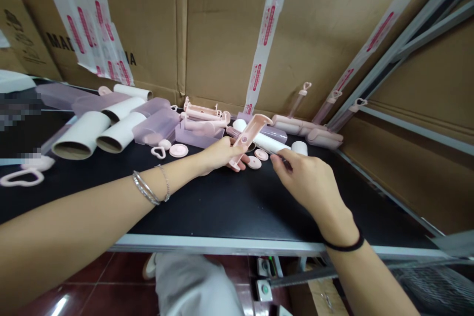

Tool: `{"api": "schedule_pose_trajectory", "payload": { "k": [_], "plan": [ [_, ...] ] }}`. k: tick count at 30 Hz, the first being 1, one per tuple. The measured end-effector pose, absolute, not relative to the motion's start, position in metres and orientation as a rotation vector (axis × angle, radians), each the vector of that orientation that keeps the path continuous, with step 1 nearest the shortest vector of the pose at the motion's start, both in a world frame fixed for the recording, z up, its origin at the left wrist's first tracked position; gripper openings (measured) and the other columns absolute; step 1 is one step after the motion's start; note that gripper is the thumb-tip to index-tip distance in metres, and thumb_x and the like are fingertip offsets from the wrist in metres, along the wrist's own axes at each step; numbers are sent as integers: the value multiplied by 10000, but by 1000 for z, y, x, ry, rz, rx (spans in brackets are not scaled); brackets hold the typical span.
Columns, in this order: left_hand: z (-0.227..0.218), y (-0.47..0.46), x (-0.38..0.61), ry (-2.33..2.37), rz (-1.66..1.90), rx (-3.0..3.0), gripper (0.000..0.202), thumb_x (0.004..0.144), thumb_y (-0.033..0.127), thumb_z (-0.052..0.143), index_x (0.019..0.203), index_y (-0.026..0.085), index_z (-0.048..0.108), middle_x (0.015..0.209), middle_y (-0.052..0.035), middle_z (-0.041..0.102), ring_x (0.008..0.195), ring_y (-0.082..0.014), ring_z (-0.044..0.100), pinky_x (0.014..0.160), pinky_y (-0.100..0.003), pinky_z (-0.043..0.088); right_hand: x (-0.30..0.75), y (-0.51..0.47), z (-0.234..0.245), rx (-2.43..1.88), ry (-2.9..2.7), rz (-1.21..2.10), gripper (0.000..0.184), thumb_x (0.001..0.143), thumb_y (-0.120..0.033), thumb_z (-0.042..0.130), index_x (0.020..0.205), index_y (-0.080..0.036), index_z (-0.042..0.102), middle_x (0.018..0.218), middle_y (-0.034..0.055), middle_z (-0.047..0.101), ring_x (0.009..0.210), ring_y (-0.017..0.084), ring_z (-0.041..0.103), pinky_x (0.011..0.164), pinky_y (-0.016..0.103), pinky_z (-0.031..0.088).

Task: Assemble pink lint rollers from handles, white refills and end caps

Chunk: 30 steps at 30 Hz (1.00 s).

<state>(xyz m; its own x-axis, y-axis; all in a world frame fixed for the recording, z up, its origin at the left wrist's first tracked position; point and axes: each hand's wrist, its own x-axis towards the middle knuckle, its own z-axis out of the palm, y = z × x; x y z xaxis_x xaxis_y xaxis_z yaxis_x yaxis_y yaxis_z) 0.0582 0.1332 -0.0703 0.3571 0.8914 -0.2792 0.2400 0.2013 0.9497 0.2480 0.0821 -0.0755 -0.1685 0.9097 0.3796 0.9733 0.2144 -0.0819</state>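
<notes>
My left hand (222,154) is closed around a pale pink plastic trough-shaped part (252,132), held tilted above the black table. My right hand (309,177) is just to the right, its thumb and fingers pressed together. What lies between them, if anything, is hidden. Beyond the right fingertips lies a white tube (269,143), with a clear tube (273,133) behind it. Below the pink part, two round pink discs (255,162) rest on the table. A lilac open box (196,137) with pink parts in it stands left of my left hand.
White cardboard tubes (83,133) and translucent lilac boxes (157,123) lie at the left. Near them are a pink disc (178,150) and heart-shaped rings (22,177). At back right, clear tubes with heart handles (298,101) stand by pink cylinders (322,137). Cardboard (222,34) walls the back.
</notes>
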Motion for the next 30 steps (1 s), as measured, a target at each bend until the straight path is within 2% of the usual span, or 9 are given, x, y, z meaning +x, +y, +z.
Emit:
{"api": "schedule_pose_trajectory", "payload": {
  "k": [4,7,10,14,17,22,25,28,30],
  "plan": [
    [-66,127,60,1033,816,1341,585,755,397,638,1238,160,409,934,-109,639,730,-156,634,637,-297,489,254,87,-77,-1745,-2086,-160,326,885,-402,376,871,-206,636,606,38,619,479,131,485,475,231,194],
    [-60,125,60,918,834,1379,601,794,388,576,1326,225,350,983,-93,634,860,-186,632,685,-305,489,255,90,-79,-1748,-2083,-107,317,882,-394,376,863,-207,631,584,36,604,478,137,475,475,232,198],
    [-57,130,57,845,775,1422,469,835,340,475,1287,224,421,987,-84,644,894,-193,632,672,-280,490,255,91,-79,-1704,-2067,-58,315,889,-388,363,852,-205,617,582,29,594,488,138,479,475,230,203],
    [-57,138,52,851,807,1677,491,797,194,489,1279,189,396,978,-78,649,869,-165,634,691,-265,490,253,89,-78,-1592,-2049,-7,308,896,-383,361,840,-200,603,587,12,588,483,125,483,482,228,219],
    [-53,141,48,909,902,2088,453,790,158,493,1236,185,421,1006,-56,637,868,-140,622,762,-274,477,252,88,-78,-1470,-2039,-16,303,898,-369,368,828,-186,599,596,11,590,507,122,506,495,228,239],
    [-43,139,47,1104,1148,2779,269,808,264,549,1056,161,548,938,-65,593,880,-169,560,796,-327,452,250,84,-79,-1256,-2002,-20,283,904,-340,363,838,-179,585,628,5,598,539,112,522,518,220,279],
    [-42,137,47,1051,1197,2953,252,787,346,586,944,151,560,959,-92,557,913,-196,529,795,-357,451,247,82,-79,-1172,-2025,11,269,906,-315,362,805,-181,573,617,-6,592,529,105,512,512,217,284],
    [-39,135,44,912,1111,2985,290,788,361,581,971,145,516,889,-69,572,803,-168,551,708,-313,464,247,80,-80,-1120,-2014,-42,261,905,-307,370,812,-178,576,621,-5,602,522,101,508,509,217,284],
    [-36,135,39,953,1134,2971,235,815,341,537,943,147,508,804,-43,575,708,-144,548,650,-282,452,248,80,-81,-1107,-1990,-112,258,905,-311,376,844,-173,586,646,2,619,540,101,520,517,214,286]
  ]
}}
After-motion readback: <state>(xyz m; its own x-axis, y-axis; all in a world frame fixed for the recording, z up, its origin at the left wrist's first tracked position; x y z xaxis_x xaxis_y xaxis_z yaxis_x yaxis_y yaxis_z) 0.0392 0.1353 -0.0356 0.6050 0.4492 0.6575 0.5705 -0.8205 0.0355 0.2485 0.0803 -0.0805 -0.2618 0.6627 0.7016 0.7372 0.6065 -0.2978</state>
